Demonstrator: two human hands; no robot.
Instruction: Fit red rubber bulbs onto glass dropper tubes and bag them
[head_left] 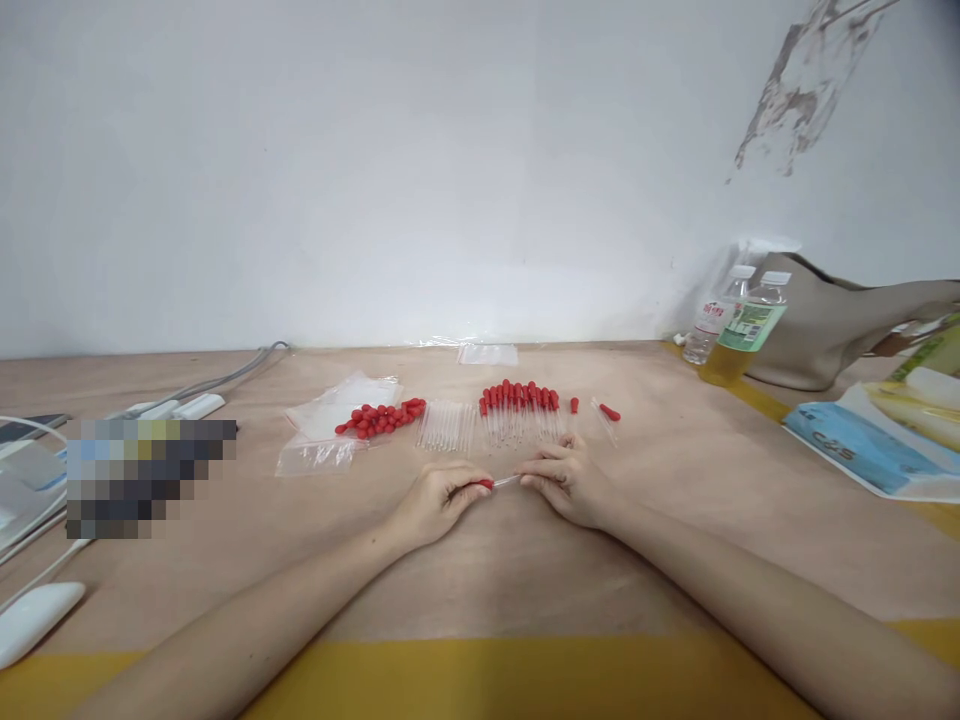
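Note:
Between finger and thumb, my left hand (442, 498) pinches a red rubber dropper bulb (486, 484). My right hand (566, 482) is closed on a thin clear glass tube (508, 481), whose end meets the bulb's opening; how deep it sits I cannot tell. Beyond my hands lies a row of droppers (519, 398) with red bulbs on top. Left of them are bare glass tubes (444, 427) side by side, then a heap of loose red bulbs (381, 418). A single bulb (574, 405) and another red bulb (610, 412) beside a clear tube lie to the right.
Clear plastic bags (319, 452) lie under and beside the bulb heap. At right stand a bottle of yellow drink (742, 335), a clear bottle (701, 335), a grey bag (810, 330) and a blue tissue pack (862, 445). Cables and a white mouse (39, 618) are at left.

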